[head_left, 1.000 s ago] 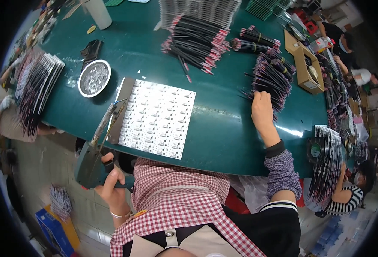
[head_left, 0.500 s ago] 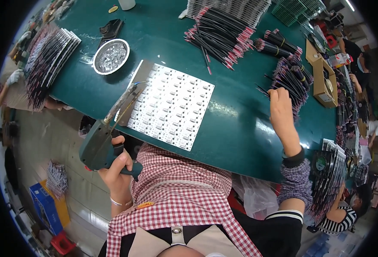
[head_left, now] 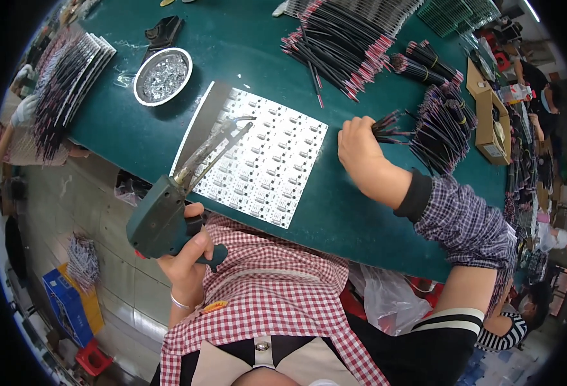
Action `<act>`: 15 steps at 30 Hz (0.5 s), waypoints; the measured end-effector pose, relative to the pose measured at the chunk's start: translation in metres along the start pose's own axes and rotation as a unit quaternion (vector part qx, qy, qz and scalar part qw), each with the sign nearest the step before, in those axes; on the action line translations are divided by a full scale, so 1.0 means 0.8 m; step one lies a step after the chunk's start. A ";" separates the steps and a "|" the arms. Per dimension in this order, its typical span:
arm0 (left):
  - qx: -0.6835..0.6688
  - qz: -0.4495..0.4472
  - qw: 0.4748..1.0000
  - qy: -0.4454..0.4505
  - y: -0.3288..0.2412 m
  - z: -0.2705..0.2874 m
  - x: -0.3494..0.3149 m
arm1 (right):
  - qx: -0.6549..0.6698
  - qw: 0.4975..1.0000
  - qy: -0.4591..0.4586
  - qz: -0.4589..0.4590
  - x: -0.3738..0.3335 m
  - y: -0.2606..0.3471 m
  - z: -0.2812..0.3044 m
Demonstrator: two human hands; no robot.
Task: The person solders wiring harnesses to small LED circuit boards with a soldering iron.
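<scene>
My left hand (head_left: 190, 260) is wrapped round the handle of a dark green soldering gun (head_left: 158, 219). Its long metal tip reaches over the left part of a white sheet of small circuit boards (head_left: 270, 161), which lies on the green table before me. Whether the tip touches the sheet I cannot tell. Just right of the sheet, my right hand (head_left: 365, 157) is closed on a small bunch of black wires (head_left: 393, 127) whose ends stick out to the right. Beside them lies a larger heap of black wires (head_left: 441, 128) with reddish ends.
A round bowl (head_left: 135, 87) of silvery scraps stands at the far left, near a black holder (head_left: 164, 32). More black wires (head_left: 341, 48) are piled at the back. A cardboard box (head_left: 499, 154) sits at the right edge. At the left, a co-worker's gloved hand (head_left: 25, 109) is near stacked wired boards (head_left: 77, 90).
My right hand has moved left from the wire heap toward the sheet, bringing the bunch of wires along. The soldering gun's tip has shifted right, farther over the sheet.
</scene>
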State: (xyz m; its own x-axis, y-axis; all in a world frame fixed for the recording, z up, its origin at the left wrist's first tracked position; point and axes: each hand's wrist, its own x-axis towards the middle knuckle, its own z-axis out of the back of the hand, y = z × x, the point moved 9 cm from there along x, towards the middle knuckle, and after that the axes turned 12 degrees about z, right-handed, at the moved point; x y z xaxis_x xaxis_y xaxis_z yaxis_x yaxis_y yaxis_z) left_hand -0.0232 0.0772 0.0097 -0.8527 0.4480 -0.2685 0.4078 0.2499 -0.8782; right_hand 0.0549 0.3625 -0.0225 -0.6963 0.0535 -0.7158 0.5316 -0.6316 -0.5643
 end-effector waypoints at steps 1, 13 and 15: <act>-0.001 0.004 1.000 -0.002 0.000 0.001 0.002 | 0.000 1.000 0.001 0.004 0.003 0.003 -0.008; 0.021 0.056 0.998 0.033 0.022 -0.029 0.042 | 0.256 0.905 -0.299 -0.160 -0.025 -0.031 0.001; 0.042 0.078 0.995 0.046 0.029 -0.038 0.046 | 0.334 0.851 -0.374 -0.156 -0.029 -0.035 0.002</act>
State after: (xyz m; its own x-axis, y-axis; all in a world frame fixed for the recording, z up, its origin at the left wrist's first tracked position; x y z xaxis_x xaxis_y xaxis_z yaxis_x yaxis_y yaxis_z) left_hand -0.0353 0.1252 -0.0083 -0.7459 0.5537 -0.3703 0.5013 0.1006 -0.8594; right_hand 0.0552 0.3776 0.0102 -0.9983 -0.0510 0.0288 0.0465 -0.9890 -0.1403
